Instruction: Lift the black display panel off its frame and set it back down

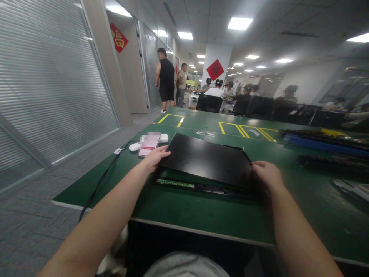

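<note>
A flat black panel, like an LCD screen (206,157), is tilted over the green table with its near edge raised. My left hand (156,158) pinches its left edge, thumb on top. At the right edge my right hand (267,174) is closed on the same panel; its fingertips are partly hidden. Beneath lies a dark frame or casing (219,189), mostly covered by the panel. Along its near side shows a green circuit board strip (175,183).
Left of the panel, a phone (149,144) rests on a white object (163,137). A black cable (101,179) crosses the left table edge. Dark parts and a blue strip (319,144) lie at right. Yellow tape (242,130) marks the green table (207,215). People stand and sit beyond.
</note>
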A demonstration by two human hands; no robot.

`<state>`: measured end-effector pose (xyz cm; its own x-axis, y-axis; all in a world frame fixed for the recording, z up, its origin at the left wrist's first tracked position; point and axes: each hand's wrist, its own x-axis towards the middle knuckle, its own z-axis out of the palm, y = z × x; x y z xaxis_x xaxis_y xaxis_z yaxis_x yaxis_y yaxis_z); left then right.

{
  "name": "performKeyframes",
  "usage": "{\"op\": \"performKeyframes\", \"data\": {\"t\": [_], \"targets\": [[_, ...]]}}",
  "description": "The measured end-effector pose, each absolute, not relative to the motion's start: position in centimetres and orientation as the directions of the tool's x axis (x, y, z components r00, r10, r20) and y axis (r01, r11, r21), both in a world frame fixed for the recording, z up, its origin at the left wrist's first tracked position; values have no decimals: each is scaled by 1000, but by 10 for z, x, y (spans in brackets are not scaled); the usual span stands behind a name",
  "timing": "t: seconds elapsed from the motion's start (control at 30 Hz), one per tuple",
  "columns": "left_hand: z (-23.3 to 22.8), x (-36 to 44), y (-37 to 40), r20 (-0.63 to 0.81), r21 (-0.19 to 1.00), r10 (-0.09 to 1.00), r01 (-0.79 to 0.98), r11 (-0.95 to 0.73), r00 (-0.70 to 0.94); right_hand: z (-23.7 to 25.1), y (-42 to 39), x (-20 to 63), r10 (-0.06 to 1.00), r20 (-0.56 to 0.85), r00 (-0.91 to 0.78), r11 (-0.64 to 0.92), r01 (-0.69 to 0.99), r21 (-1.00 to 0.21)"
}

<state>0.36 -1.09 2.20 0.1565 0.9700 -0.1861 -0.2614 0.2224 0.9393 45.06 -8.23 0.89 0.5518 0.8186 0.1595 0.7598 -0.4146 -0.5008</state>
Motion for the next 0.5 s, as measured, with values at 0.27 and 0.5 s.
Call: {"op": "performKeyframes", "data": {"t": [0.27, 0.5], "targets": [[21, 3, -10, -163, 951, 972, -235, 200, 168, 7, -81, 452, 816, 159, 556, -419, 758, -501], [26, 7, -15, -198, 953, 973, -207, 220, 121, 10, -82, 450, 812, 135, 567, -430, 739, -518]]}}
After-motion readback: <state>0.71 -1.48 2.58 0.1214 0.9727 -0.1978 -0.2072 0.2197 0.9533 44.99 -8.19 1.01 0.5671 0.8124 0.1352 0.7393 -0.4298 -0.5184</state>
